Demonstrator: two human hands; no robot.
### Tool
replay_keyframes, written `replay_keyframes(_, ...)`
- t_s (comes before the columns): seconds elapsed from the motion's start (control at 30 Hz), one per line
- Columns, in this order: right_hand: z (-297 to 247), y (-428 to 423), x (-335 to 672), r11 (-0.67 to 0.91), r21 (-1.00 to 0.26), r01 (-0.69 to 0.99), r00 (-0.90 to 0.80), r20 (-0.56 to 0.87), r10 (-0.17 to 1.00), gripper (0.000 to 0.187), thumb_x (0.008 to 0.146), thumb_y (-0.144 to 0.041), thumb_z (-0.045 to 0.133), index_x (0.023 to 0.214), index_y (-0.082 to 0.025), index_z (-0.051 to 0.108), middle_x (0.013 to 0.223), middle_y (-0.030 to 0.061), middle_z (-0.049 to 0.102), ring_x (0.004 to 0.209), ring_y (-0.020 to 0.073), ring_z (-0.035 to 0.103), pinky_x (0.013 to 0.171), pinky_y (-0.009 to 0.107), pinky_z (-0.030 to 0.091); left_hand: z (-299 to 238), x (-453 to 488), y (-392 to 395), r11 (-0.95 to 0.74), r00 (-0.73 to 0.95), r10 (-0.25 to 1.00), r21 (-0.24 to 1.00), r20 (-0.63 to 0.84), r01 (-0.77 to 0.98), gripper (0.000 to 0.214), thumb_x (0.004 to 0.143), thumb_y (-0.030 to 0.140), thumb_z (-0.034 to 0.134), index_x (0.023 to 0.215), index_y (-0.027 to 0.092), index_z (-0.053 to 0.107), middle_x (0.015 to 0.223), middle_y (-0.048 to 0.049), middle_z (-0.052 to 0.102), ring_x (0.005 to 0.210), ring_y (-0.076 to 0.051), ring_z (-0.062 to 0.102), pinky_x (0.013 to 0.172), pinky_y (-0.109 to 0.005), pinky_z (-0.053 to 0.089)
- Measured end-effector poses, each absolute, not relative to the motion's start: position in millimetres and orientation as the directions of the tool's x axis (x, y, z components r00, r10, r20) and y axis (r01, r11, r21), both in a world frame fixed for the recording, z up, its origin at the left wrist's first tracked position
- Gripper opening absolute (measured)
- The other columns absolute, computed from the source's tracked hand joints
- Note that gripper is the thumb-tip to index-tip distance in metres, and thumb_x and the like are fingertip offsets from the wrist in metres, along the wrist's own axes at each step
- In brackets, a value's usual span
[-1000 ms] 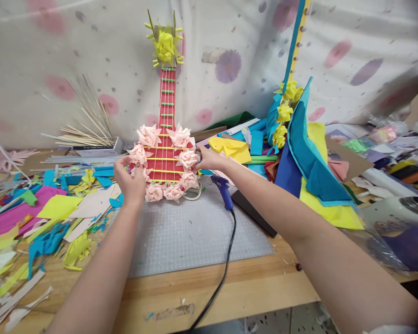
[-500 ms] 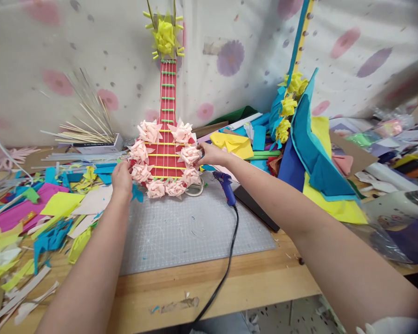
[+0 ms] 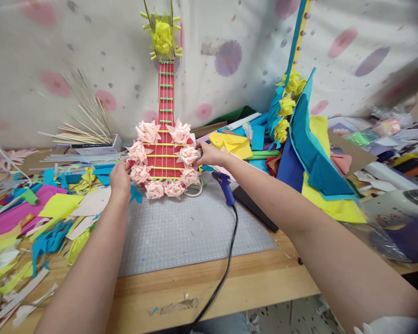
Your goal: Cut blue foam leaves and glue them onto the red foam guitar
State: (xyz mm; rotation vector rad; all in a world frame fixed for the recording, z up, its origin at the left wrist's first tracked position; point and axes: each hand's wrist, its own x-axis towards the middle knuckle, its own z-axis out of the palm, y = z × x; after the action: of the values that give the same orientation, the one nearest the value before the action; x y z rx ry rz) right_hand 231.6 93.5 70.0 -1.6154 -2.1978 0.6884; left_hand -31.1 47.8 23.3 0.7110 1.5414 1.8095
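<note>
A red paper guitar (image 3: 163, 160) stands upright against the spotted cloth at the back of the bench. Pink paper flowers ring its body and a yellow paper flower (image 3: 161, 36) tops its neck. My left hand (image 3: 120, 178) grips the guitar's left edge beside a pink flower, fingers curled. My right hand (image 3: 209, 153) pinches the right edge at another pink flower. A blue glue gun (image 3: 225, 187) lies just below my right wrist, its black cord running toward the bench front.
A grey cutting mat (image 3: 191, 232) covers the wooden bench's middle. Coloured paper scraps (image 3: 48, 218) litter the left. Wooden sticks (image 3: 83, 127) fan out at back left. Blue and yellow paper sheets (image 3: 313, 157) pile at right, with a second decorated piece (image 3: 289, 97).
My left hand slid from the lower front of the guitar body out to its left edge. The guitar shifted slightly left. My right hand stayed on the right side.
</note>
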Motion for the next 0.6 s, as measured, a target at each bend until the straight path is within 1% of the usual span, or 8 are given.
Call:
replay_keyframes(0.13, 71, 92, 231, 0.254, -0.555, 0.792, -0.310, -0.007, 0.951, 0.058, 0.056, -0.020, 0.074, 0.106, -0.016, 0.045, 0.078, -0.0024, 0.049, 0.070, 0.0126, 0.047, 0.058, 0.022, 0.034, 23, -31, 47, -0.096, -0.647, 0.762, 0.987, -0.011, -0.130, 0.021, 0.077, 0.022, 0.045, 0.092, 0.015, 0.059, 0.090, -0.0059, 0.065, 0.085, -0.017, 0.062, 0.074, -0.031, 0.051)
replay_keyframes(0.27, 71, 92, 231, 0.250, -0.569, 0.783, -0.313, -0.013, 0.950, 0.060, 0.055, -0.020, 0.073, 0.108, -0.015, 0.045, 0.078, -0.0018, 0.050, 0.070, 0.0129, 0.047, 0.059, 0.022, 0.034, 25, -29, 46, -0.091, -0.652, 0.758, 0.988, -0.010, -0.122, 0.021, 0.076, 0.021, 0.045, 0.091, 0.015, 0.058, 0.088, -0.0048, 0.065, 0.083, -0.016, 0.062, 0.078, -0.032, 0.050)
replay_keyframes(0.47, 71, 95, 231, 0.246, -0.551, 0.797, -0.315, -0.033, 0.948, 0.064, 0.055, -0.022, 0.075, 0.111, -0.015, 0.046, 0.090, 0.0026, 0.056, 0.076, 0.0144, 0.052, 0.065, 0.023, 0.039, 31, -22, 43, -0.114, -0.667, 0.745, 0.983, -0.012, -0.145, 0.020, 0.071, 0.014, 0.046, 0.088, 0.016, 0.057, 0.086, -0.0045, 0.064, 0.087, -0.017, 0.062, 0.081, -0.033, 0.049)
replay_keyframes(0.6, 70, 99, 232, 0.243, -0.543, 0.804, -0.318, -0.047, 0.947, 0.065, 0.055, -0.021, 0.076, 0.113, -0.014, 0.046, 0.096, 0.0047, 0.058, 0.081, 0.0153, 0.054, 0.068, 0.023, 0.041, 30, -21, 43, -0.142, -0.667, 0.745, 0.982, 0.023, -0.125, 0.015, 0.070, 0.016, 0.049, 0.083, 0.017, 0.057, 0.084, -0.0039, 0.064, 0.087, -0.017, 0.062, 0.083, -0.034, 0.049)
